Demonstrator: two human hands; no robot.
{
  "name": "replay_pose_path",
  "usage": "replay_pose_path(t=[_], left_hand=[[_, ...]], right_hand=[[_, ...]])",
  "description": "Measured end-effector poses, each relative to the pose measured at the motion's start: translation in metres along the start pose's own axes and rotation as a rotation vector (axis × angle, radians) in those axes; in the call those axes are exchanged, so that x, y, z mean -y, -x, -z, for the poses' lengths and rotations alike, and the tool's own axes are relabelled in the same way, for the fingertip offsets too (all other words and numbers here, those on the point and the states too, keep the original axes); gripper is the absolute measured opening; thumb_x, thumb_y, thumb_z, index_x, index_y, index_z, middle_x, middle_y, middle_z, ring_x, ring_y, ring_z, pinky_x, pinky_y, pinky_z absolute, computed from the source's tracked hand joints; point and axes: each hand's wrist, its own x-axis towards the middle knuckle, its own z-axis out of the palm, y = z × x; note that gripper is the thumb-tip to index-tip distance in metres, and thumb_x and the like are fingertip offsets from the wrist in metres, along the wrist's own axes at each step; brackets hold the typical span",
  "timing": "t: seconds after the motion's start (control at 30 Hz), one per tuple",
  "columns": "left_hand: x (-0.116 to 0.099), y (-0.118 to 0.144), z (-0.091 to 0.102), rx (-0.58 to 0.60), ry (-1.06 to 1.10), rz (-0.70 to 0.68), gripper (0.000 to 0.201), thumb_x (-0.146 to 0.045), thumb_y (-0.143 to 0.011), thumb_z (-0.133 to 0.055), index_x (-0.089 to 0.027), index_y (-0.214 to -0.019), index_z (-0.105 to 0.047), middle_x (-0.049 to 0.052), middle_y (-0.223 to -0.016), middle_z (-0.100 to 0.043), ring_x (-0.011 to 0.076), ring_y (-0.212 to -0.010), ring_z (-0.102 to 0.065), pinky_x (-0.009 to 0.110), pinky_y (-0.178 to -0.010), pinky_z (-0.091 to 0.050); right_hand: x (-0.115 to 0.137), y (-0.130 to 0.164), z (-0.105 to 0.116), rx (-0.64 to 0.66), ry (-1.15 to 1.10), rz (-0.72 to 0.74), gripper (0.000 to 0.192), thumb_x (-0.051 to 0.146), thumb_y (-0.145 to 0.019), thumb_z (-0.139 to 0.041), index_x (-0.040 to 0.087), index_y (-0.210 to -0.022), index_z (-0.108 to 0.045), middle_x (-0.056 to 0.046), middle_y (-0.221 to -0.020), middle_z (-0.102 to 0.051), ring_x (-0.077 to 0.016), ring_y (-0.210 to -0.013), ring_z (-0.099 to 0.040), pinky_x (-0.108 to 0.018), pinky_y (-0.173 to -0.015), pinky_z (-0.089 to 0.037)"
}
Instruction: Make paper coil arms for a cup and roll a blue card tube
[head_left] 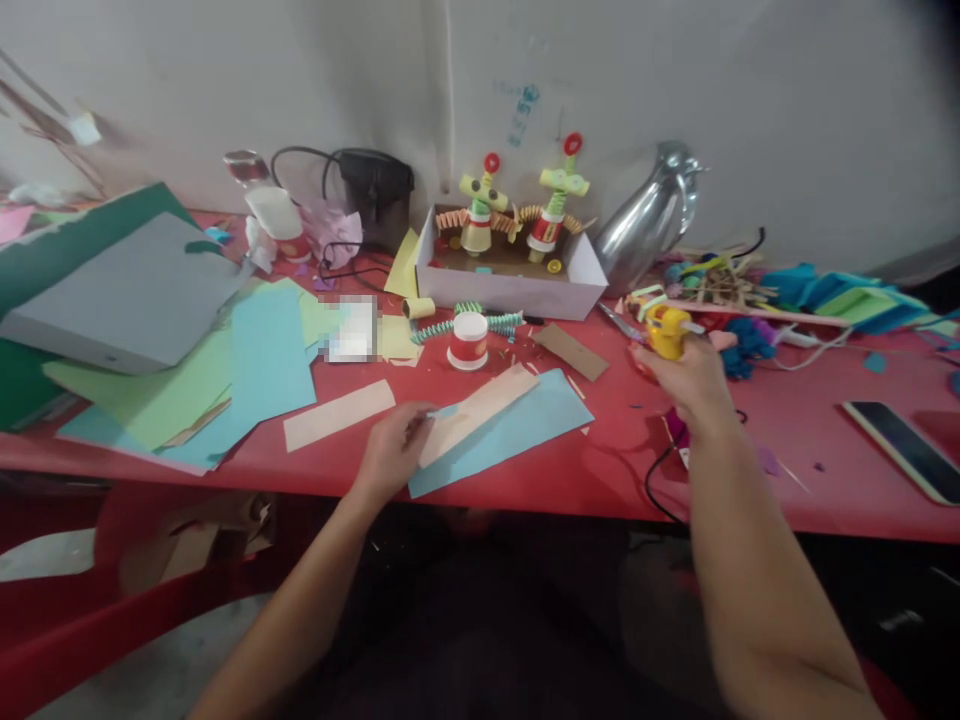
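- My left hand (391,447) – grip pinching the peach paper strip (474,412) atop the blue sheet (517,425).
- Right hand (694,385) closed round the yellow glue gun (666,330).
- Done: two cup figures in the box (510,285), well beyond both grips; third cup (468,341) unfinished, by my judgement.
- Wall scribble unreadable.

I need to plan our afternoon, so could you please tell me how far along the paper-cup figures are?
Two finished-looking figures stand in the white box. A third cup with coiled paper arms lies on the red table, apparently incomplete. The left hand pinches a beige strip over blue paper; the right hand holds a yellow glue gun. The strip looks not yet glued.
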Motion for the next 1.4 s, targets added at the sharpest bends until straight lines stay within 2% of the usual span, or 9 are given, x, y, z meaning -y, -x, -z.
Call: replay_pose_path(t=[0.1,0.2,0.27,0.37,0.57,0.73,0.97,1.13,1.4], left_hand=[[0.002,-0.003,0.003,-0.059,0.241,0.089,0.027,-0.037,-0.089,-0.057,-0.020,-0.107,-0.064,0.006,-0.095,-0.067,0.0179,-0.085,-0.065,0.027,-0.072,-0.048],[0.000,-0.004,0.007,-0.091,0.331,0.142,0.027,-0.040,-0.086,-0.061,-0.020,-0.103,-0.067,0.006,-0.099,-0.069,0.0180,-0.089,-0.064,0.027,-0.074,-0.047],[-0.001,-0.006,0.013,-0.067,0.346,0.194,0.029,-0.043,-0.083,-0.065,-0.020,-0.100,-0.070,0.006,-0.100,-0.071,0.0190,-0.091,-0.064,0.029,-0.077,-0.048],[-0.002,-0.011,0.022,0.007,0.361,0.264,0.033,-0.047,-0.079,-0.069,-0.020,-0.097,-0.073,0.006,-0.100,-0.073,0.0204,-0.092,-0.065,0.031,-0.081,-0.048],[-0.003,-0.021,0.040,0.041,0.260,0.275,0.033,-0.049,-0.078,-0.070,-0.021,-0.095,-0.075,0.007,-0.100,-0.075,0.0235,-0.093,-0.066,0.033,-0.081,-0.050],[0.002,-0.022,0.055,0.196,0.016,0.096,0.036,-0.046,-0.081,-0.066,-0.021,-0.107,-0.074,0.007,-0.106,-0.071,0.0247,-0.098,-0.066,0.035,-0.086,-0.049],[0.021,-0.017,0.052,0.217,-0.140,-0.148,0.035,-0.030,-0.082,-0.066,-0.022,-0.116,-0.069,0.007,-0.109,-0.064,0.0223,-0.101,-0.063,0.040,-0.094,-0.049],[0.010,-0.006,0.053,-0.004,-0.242,-0.218,0.022,-0.034,-0.085,-0.065,-0.027,-0.103,-0.075,0.008,-0.123,-0.059,0.0276,-0.121,-0.050,0.051,-0.107,-0.039],[-0.031,0.012,0.026,-0.002,-0.109,-0.049,0.016,-0.041,-0.068,-0.082,-0.028,-0.077,-0.078,0.008,-0.121,-0.064,0.0338,-0.121,-0.044,0.056,-0.104,-0.038]], right_hand=[[0.010,0.011,0.005,-0.004,-0.262,-0.105,0.044,0.036,-0.062,-0.082,0.020,-0.099,-0.065,-0.003,-0.090,-0.068,-0.0174,-0.073,-0.062,-0.028,-0.058,-0.048],[0.027,0.031,0.012,0.007,-0.357,-0.138,0.038,0.042,-0.068,-0.079,0.019,-0.094,-0.066,0.001,-0.075,-0.061,-0.0103,-0.058,-0.051,-0.024,-0.051,-0.042],[0.038,0.052,0.017,0.118,-0.437,-0.139,0.038,0.050,-0.069,-0.078,0.020,-0.088,-0.064,0.004,-0.063,-0.053,-0.0099,-0.053,-0.046,-0.023,-0.048,-0.041],[0.051,0.091,0.018,0.285,-0.439,-0.124,0.044,0.061,-0.070,-0.074,0.021,-0.086,-0.063,0.000,-0.071,-0.060,-0.0121,-0.056,-0.051,-0.025,-0.050,-0.044],[0.074,0.159,-0.014,0.600,-0.366,-0.039,0.042,0.061,-0.082,-0.064,0.019,-0.086,-0.062,0.000,-0.065,-0.057,-0.0146,-0.059,-0.053,-0.029,-0.057,-0.046],[0.087,0.181,-0.048,0.792,-0.498,-0.075,0.047,0.064,-0.088,-0.053,0.017,-0.091,-0.059,0.003,-0.061,-0.050,-0.0109,-0.052,-0.045,-0.027,-0.054,-0.039],[0.094,0.189,-0.071,0.786,-0.541,-0.101,0.048,0.065,-0.091,-0.047,0.018,-0.087,-0.057,0.003,-0.062,-0.053,-0.0088,-0.046,-0.041,-0.026,-0.051,-0.034],[0.099,0.189,-0.070,0.776,-0.563,-0.132,0.051,0.067,-0.090,-0.047,0.017,-0.087,-0.057,0.003,-0.060,-0.052,-0.0081,-0.045,-0.038,-0.026,-0.050,-0.030],[0.104,0.191,-0.059,0.771,-0.601,-0.118,0.052,0.068,-0.090,-0.045,0.017,-0.090,-0.057,0.003,-0.059,-0.051,-0.0087,-0.044,-0.035,-0.028,-0.051,-0.029]])
